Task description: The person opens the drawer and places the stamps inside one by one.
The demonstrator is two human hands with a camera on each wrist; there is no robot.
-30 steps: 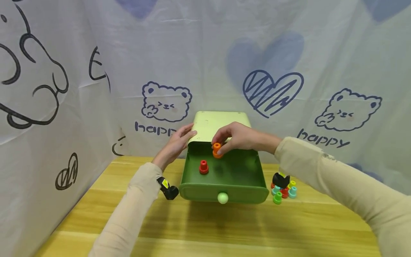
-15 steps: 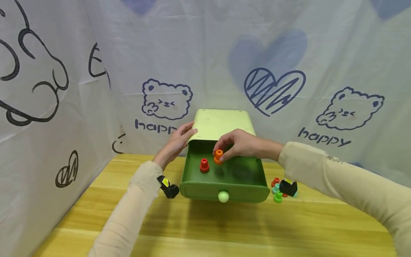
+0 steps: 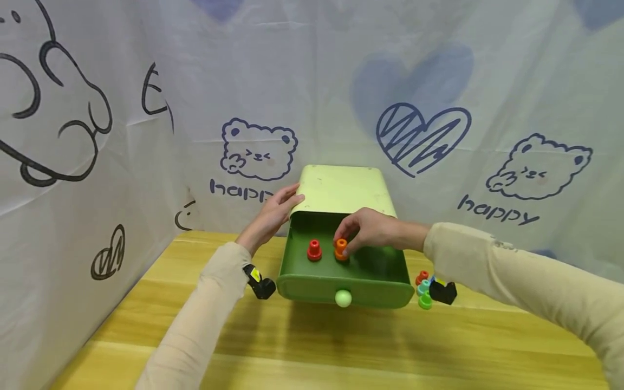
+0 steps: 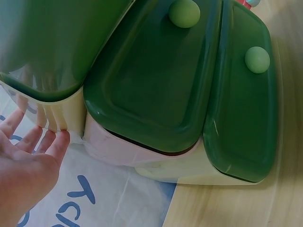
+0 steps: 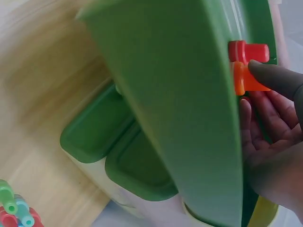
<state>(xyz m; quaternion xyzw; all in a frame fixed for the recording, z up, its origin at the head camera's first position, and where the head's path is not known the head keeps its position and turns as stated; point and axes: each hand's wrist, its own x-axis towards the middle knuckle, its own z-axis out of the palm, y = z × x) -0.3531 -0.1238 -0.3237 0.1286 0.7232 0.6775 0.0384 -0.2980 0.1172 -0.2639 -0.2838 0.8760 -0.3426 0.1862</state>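
Note:
My right hand [image 3: 372, 230] pinches an orange peg [image 3: 341, 250] between thumb and fingers, low inside the pulled-out green drawer [image 3: 346, 292]. Left of it in the drawer stands a red peg [image 3: 314, 250], upright. The right wrist view shows the thumb on the side of the orange peg [image 5: 253, 78], with the red peg [image 5: 251, 51] close beside it. My left hand [image 3: 274, 214] lies against the left side of the pale yellow cabinet top [image 3: 343, 189]. In the left wrist view the left hand's fingertips [image 4: 61, 135] touch the cabinet's side wall, fingers fairly straight.
Below the pulled-out drawer are two closed green drawers [image 4: 151, 75] with round knobs. Several loose coloured pegs, among them a green peg [image 3: 425, 300], lie on the wooden table [image 3: 341, 352] to the right. A printed cloth [image 3: 336, 81] hangs behind the cabinet.
My right hand has lowered the orange peg and brought it nearer the drawer front, beside the red peg. The left hand has kept its place on the cabinet.

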